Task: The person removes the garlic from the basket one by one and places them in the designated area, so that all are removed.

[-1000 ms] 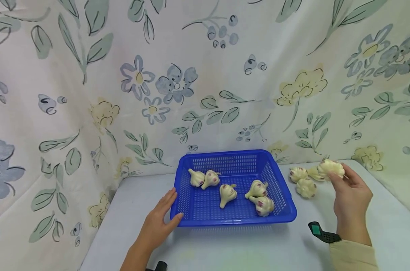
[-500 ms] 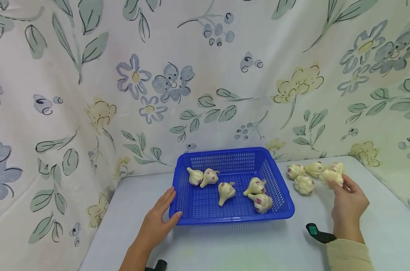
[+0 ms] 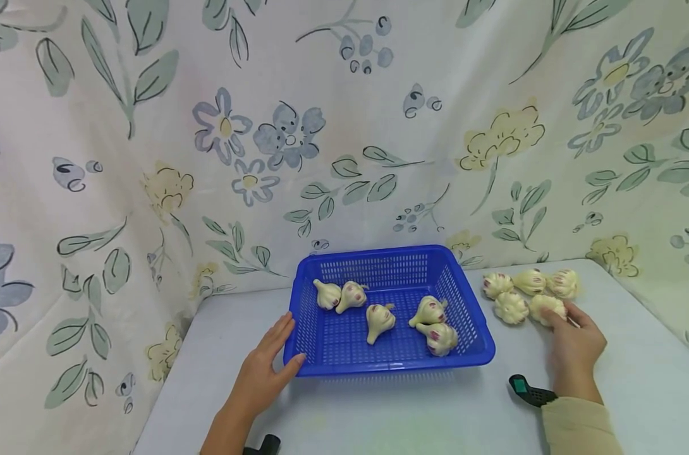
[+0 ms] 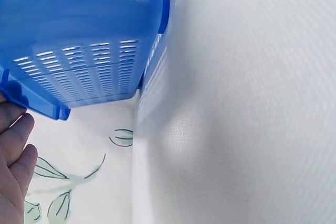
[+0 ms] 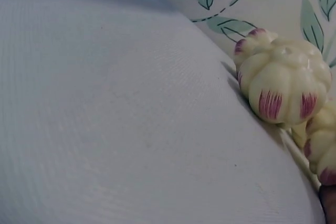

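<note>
We see a right hand pinching a garlic bulb, right of the blue basket, just beside four bulbs on the table, a left hand, fingers outstretched, touching the basket's left rim, five bulbs inside.

From above and behind the left hand and the right hand, the head view is looking forward and down, taking in the blue basket between them and the patterned cloth beyond. Rolled sideways, the left wrist view is looking past the left fingertips toward the cloth, close beside the basket's wall. The right wrist view, also tilted, is skimming low across the tabletop, with garlic bulbs looming close by the grip. Head and left wrist are sharing the basket and left fingertips; head and right wrist, the bulbs.
</note>
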{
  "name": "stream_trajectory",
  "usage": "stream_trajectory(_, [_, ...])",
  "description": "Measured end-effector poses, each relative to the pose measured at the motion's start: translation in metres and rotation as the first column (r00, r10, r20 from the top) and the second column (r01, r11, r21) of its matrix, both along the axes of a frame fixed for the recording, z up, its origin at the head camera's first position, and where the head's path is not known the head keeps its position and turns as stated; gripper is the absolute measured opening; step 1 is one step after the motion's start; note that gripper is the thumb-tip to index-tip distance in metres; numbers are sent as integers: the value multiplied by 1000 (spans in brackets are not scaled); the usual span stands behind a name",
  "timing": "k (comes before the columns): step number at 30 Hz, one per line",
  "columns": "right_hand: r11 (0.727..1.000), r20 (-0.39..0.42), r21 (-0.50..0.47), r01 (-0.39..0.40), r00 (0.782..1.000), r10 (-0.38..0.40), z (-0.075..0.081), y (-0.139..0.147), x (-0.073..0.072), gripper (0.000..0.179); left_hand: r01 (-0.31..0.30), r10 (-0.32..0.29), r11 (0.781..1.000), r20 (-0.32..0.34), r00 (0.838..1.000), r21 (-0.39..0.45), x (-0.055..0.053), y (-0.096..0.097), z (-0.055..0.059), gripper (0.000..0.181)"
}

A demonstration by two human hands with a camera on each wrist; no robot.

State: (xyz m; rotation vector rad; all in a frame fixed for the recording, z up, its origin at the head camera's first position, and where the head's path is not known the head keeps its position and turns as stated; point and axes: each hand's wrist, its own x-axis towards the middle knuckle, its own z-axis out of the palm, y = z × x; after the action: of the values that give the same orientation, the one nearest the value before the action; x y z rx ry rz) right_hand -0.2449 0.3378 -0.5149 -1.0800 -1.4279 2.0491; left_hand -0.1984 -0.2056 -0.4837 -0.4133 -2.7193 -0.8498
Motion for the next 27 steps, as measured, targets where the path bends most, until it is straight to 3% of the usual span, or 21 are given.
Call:
stream_trajectory(11, [991,118,99,-87,990,75,-1,-3,-4,81,-13,13,1000,-5,1000,-5,-1,1,-1,67])
stream_trajectory(27, [978,170,172,-117,982,88,-2,-5,-2,85,3,-2,1000,-9,1000,3,-1,0,-1,67])
